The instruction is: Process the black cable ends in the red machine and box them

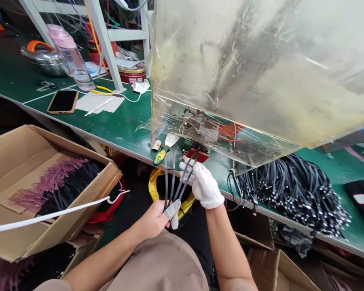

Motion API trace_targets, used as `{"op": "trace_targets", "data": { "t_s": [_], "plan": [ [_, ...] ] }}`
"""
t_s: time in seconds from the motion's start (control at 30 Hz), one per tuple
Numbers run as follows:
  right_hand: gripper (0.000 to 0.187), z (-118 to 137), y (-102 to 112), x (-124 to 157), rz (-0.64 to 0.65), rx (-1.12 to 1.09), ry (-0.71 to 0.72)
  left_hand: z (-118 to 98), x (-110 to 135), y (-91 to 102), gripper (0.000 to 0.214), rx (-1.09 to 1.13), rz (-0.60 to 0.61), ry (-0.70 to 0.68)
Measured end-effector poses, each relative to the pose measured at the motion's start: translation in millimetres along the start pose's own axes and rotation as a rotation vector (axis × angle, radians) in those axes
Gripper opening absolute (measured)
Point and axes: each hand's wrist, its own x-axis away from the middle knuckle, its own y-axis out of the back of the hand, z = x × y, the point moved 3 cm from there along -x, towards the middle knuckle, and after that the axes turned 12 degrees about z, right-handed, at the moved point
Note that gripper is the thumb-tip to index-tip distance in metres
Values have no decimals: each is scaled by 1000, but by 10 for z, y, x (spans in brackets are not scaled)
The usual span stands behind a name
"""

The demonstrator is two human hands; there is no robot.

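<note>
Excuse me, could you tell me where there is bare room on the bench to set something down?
The green bench top between the paper sheet and the clear plastic screen is open, as is the strip left of the phone. It is crowded around the gloved right hand holding black cords, by the scraper, and at the cable pile.

Both forearms are held out below the front edge of the bench (130, 121), and the hands are kept close together. The right hand (202, 184) is covered by a white glove, with its fingers curled. The left hand (151, 220) is bare except for a grey fingertip cot (172, 212).
</note>
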Motion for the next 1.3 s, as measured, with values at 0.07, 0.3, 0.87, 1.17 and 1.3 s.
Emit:
{"op": "trace_targets", "data": {
  "t_s": [0.07, 0.3, 0.87, 1.17, 1.3],
  "plan": [
    [57, 27, -34, -66, -75, -88, 49, -43, 107, -21, 47, -31, 22, 3],
    [29, 190, -93, -93, -384, 99, 94, 55, 180, -122, 50, -148, 85, -3],
    [39, 619, 204, 251, -666, -7, 424, -249, 478, -207, 71, -328, 255, -227],
    [41, 645, 306, 278, -626, -74, 390, -168, 614, -102, 56, -331, 310, -232],
    [39, 719, 188, 317, -648, -53, 412, -69, 771, 12, 47, -366, 242, -188]
  ]
}}
